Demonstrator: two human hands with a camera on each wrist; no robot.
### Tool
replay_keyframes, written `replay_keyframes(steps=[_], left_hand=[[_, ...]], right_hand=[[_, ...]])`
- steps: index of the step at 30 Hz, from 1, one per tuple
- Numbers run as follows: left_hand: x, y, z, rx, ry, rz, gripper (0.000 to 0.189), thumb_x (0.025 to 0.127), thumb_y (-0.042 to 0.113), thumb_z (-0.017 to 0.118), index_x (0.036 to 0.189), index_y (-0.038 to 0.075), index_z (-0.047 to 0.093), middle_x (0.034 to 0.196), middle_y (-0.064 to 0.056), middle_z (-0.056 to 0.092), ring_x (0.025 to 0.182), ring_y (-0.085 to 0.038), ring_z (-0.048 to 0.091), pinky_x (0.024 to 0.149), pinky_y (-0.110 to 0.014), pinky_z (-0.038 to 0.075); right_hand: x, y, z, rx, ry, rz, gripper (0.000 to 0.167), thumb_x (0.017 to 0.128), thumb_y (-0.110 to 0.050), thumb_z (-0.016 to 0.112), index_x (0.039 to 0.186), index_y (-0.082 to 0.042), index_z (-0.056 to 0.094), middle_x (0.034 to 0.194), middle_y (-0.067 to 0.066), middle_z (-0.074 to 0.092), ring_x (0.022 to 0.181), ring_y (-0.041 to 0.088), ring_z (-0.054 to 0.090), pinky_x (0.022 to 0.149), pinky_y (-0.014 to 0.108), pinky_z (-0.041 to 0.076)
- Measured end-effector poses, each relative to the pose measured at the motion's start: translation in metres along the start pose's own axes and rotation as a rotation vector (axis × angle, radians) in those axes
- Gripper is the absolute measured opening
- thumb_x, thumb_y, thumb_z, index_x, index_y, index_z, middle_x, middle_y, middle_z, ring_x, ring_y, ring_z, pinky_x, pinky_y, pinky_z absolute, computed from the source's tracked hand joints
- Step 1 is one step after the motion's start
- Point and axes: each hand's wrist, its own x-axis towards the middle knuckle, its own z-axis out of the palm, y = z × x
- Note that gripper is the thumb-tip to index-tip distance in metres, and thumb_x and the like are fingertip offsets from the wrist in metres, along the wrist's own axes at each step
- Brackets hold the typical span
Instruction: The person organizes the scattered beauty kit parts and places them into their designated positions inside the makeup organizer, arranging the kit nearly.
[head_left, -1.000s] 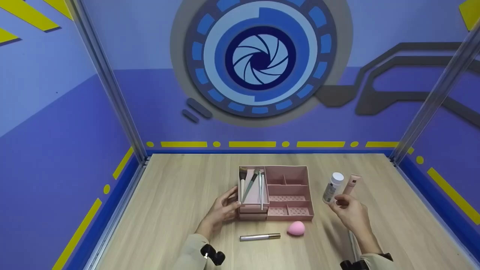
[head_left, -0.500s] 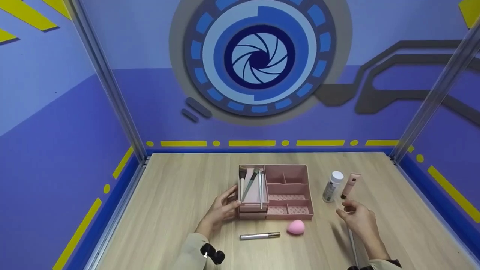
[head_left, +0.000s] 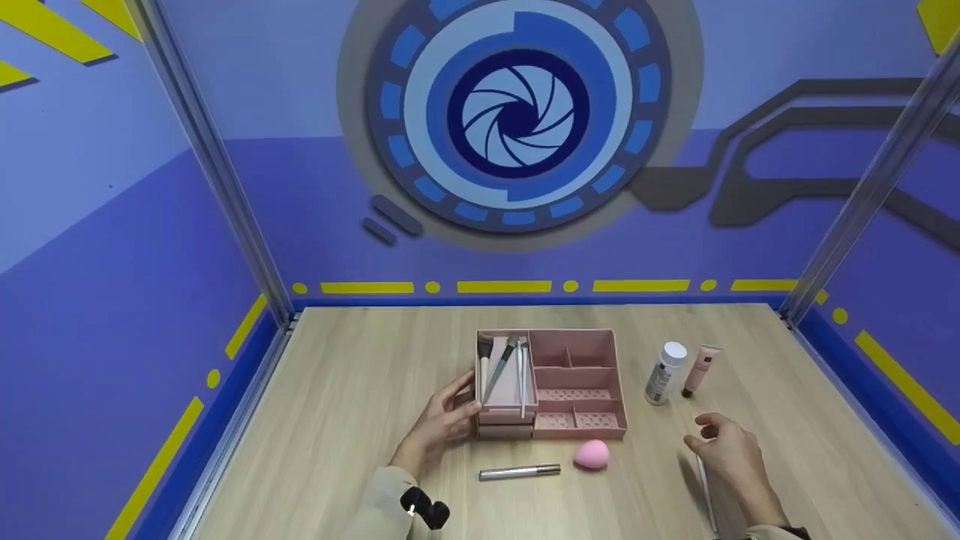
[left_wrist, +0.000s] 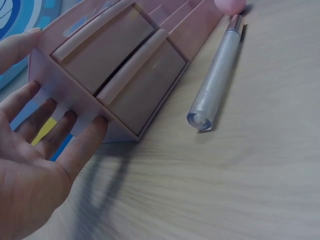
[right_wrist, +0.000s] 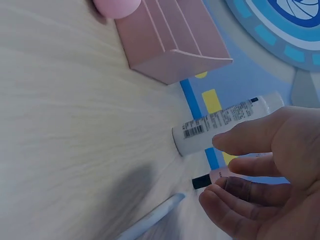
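Note:
My left hand (head_left: 442, 420) rests its fingertips against the left side of a pink makeup organizer (head_left: 577, 382); in the left wrist view the fingers (left_wrist: 82, 142) lie along its side panel. Several makeup brushes (head_left: 496, 371) lie in the organizer's left top tray. My right hand (head_left: 731, 454) hovers with loosely bent fingers and holds nothing. Below it, partly hidden, a slim white stick (head_left: 703, 484) lies on the table. Beyond the right hand stand a bottle with a white cap (head_left: 665, 373) and a pink squeeze tube (head_left: 702, 371) on its black cap.
In front of the organizer lie a silver cosmetic tube (head_left: 519, 472) and a pink makeup sponge (head_left: 592, 454). Patterned blue panels and metal posts (head_left: 225, 172) border the wooden table (head_left: 360, 360) at the back and sides.
My right hand has come away from the bottle and moved back toward me and right, above the white stick. The left hand stays on the organizer.

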Motion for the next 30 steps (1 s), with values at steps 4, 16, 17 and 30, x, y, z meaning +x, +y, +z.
replay_keyframes(steps=[4,16,17,30], left_hand=[[0.0,-0.001,0.0,-0.007,0.0,0.012,0.072,0.093,0.02,0.065,0.154,0.014,0.027,0.155,-0.022,0.031,0.131,-0.029,0.046,0.103,-0.051,0.042],[0.0,-0.001,-0.001,0.009,0.01,0.001,0.074,0.091,0.024,0.068,0.154,0.017,0.03,0.154,-0.022,0.034,0.123,-0.024,0.052,0.101,-0.051,0.043],[-0.001,-0.001,-0.001,0.007,0.011,-0.001,0.074,0.091,0.025,0.068,0.154,0.017,0.03,0.153,-0.022,0.035,0.123,-0.023,0.053,0.1,-0.049,0.045],[-0.001,-0.001,0.001,-0.033,0.003,0.015,0.073,0.091,0.02,0.068,0.153,0.013,0.032,0.153,-0.02,0.037,0.106,-0.012,0.056,0.065,-0.022,0.044]], right_hand=[[0.002,0.004,0.0,-0.018,-0.031,0.034,0.047,0.083,-0.021,0.071,0.12,0.005,0.059,0.106,0.025,0.064,0.092,0.034,0.063,0.072,0.048,0.051],[0.003,0.01,0.005,-0.047,-0.094,0.084,0.051,0.083,-0.021,0.073,0.121,0.008,0.055,0.102,0.023,0.065,0.085,0.026,0.062,0.067,0.04,0.05],[0.003,0.01,0.006,-0.054,-0.092,0.079,0.051,0.083,-0.02,0.073,0.121,0.008,0.056,0.102,0.024,0.065,0.085,0.027,0.062,0.067,0.041,0.051],[0.004,0.01,0.011,-0.058,-0.105,0.082,0.053,0.081,-0.02,0.074,0.12,0.01,0.055,0.101,0.025,0.065,0.084,0.026,0.062,0.069,0.042,0.051]])
